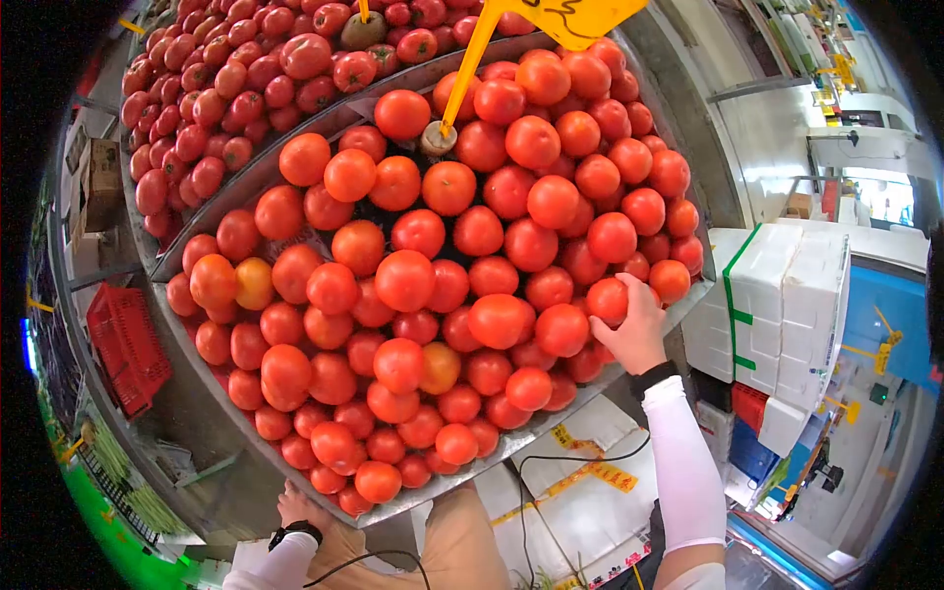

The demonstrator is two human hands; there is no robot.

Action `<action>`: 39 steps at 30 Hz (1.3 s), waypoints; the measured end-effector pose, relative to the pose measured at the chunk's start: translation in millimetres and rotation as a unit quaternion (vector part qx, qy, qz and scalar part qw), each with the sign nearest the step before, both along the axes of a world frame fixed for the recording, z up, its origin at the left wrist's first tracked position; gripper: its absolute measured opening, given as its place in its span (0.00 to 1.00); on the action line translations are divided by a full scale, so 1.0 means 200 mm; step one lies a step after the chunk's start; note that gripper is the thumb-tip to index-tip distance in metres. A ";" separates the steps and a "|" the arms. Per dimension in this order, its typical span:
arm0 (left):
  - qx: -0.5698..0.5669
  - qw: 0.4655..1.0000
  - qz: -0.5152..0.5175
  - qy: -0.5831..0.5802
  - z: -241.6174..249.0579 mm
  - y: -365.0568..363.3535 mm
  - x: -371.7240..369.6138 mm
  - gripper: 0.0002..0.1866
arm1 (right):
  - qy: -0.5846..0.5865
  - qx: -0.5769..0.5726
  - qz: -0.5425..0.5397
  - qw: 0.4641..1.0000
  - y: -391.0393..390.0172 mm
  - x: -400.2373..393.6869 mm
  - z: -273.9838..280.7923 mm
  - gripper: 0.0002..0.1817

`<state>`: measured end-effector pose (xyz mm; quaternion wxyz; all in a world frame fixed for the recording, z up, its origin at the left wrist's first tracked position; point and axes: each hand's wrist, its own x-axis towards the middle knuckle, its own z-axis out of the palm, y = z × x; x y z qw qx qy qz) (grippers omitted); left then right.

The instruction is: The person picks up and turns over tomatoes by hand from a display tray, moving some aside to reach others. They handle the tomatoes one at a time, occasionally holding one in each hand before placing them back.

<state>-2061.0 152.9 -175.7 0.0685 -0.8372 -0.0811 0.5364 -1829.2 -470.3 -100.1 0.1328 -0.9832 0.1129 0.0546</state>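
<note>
A wide metal tray [699,295] is heaped with red tomatoes [404,281], a few of them more orange. At its right edge my right hand [637,326] has thumb and fingers curved around a red tomato [608,301], which still rests among the others. My left hand [301,508] is low, by my knee and just below the tray's front edge. It is close to the tray, but I cannot make out its fingers well or anything in them. Both wrists wear dark bands, and white sleeves cover the forearms.
A second bin of darker tomatoes [226,84] lies behind a metal divider. A yellow price sign [580,15] stands over the heap. White foam boxes [777,305] stack at the right. A red basket [128,349] sits at the left; a black cable [580,457] crosses white boxes below.
</note>
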 end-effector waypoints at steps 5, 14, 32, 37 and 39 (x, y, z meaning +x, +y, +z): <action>-0.005 1.000 -0.008 -0.005 0.02 -0.01 0.01 0.42 | -0.003 -0.003 0.038 0.999 0.02 0.01 0.01 0.40; -0.012 1.000 0.012 -0.017 0.00 -0.01 -0.02 0.46 | -0.115 -0.128 -0.098 0.980 -0.44 0.02 -0.07 0.29; -0.003 0.997 0.058 -0.055 -0.03 0.00 -0.06 0.45 | -0.125 0.206 -0.107 0.965 0.09 0.38 0.27 0.37; -0.002 0.996 0.054 -0.068 0.04 -0.01 0.04 0.41 | -0.056 0.322 0.010 0.945 0.56 0.67 0.14 0.34; -0.008 0.995 0.061 -0.083 0.04 0.00 0.03 0.38 | -0.047 0.303 0.041 0.951 0.70 0.71 0.08 0.36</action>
